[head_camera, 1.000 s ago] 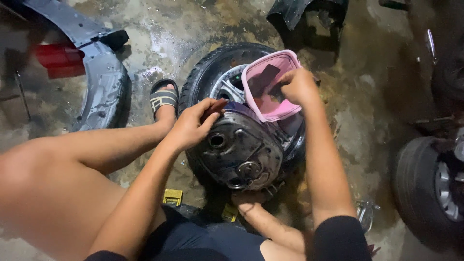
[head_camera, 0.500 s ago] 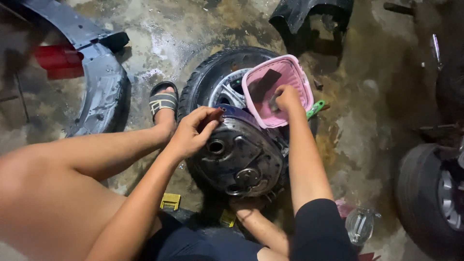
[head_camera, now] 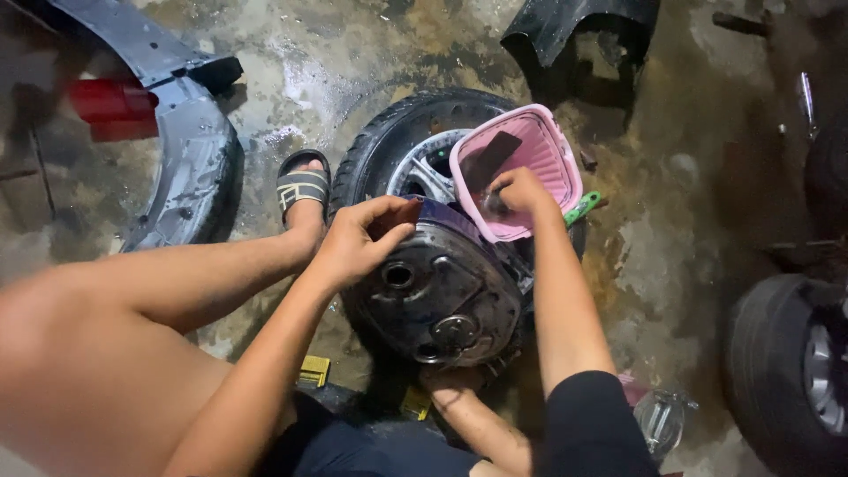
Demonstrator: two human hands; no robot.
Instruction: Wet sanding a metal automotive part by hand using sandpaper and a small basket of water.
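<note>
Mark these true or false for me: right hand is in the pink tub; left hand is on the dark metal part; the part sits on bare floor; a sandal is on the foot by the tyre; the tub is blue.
1. The right hand reaches into the pink tub: true.
2. The left hand rests on the dark metal part: true.
3. The part lies on bare floor: false; it rests on a tyre with a rim.
4. A striped sandal is on the foot beside the tyre: true.
5. The tub is blue: false; it is pink.
</note>
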